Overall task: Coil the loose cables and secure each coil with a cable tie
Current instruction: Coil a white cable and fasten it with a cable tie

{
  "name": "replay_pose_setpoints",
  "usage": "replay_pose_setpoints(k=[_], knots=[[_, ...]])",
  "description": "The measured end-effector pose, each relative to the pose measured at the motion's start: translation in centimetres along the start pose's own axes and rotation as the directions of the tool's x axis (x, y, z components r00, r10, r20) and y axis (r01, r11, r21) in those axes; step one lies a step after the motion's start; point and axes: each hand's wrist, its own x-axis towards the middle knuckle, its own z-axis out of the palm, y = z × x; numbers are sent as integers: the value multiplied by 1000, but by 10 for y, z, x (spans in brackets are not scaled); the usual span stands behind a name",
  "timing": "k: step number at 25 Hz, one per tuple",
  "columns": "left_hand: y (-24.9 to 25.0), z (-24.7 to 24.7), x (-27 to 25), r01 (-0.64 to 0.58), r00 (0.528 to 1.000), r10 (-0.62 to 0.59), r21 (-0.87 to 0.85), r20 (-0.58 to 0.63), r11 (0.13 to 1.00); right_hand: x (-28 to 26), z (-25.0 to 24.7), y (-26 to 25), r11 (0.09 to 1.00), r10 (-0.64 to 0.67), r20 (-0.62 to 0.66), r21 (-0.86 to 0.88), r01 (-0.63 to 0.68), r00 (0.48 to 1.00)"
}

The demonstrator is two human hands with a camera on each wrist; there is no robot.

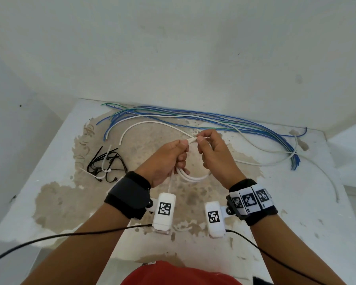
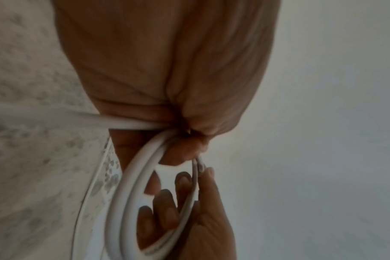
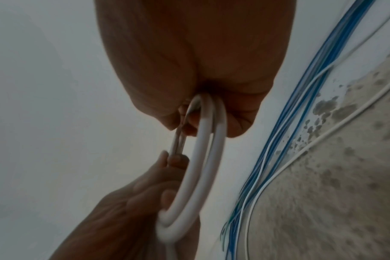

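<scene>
Both hands hold a white cable coil (image 1: 193, 177) above the table (image 1: 296, 202). My left hand (image 1: 182, 147) grips one side of the coil (image 2: 131, 184), fingers curled round the loops. My right hand (image 1: 201, 140) closes on the opposite side, and the coil (image 3: 203, 158) runs into its fist (image 3: 200, 61). The cable's loose tail (image 1: 144, 123) arcs away to the left and ends on the table. A thin white strip (image 3: 177, 140) spans between the two hands; I cannot tell whether it is a cable tie.
A pile of black and white cable ties (image 1: 105, 161) lies at the left of the table. A bundle of blue wires (image 1: 224, 119) and loose white cables (image 1: 325, 171) runs along the back and right edges, against the wall.
</scene>
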Motion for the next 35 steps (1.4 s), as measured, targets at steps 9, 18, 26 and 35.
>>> replay_pose_setpoints(k=[9,18,26,35], knots=[[0,-22,9,-112,990,80,-301,-119,947,-29,13,3,982,53,-119,-175,-74,991],[5,-30,9,-220,971,140,-505,-193,834,-48,24,18,737,559,167,349,-580,812],[-2,-41,-4,-169,982,100,-527,-157,833,-26,28,3,824,318,-193,540,-170,929],[-1,-48,-18,-9,992,-32,-311,-126,950,-19,28,-9,926,230,-271,357,-124,935]])
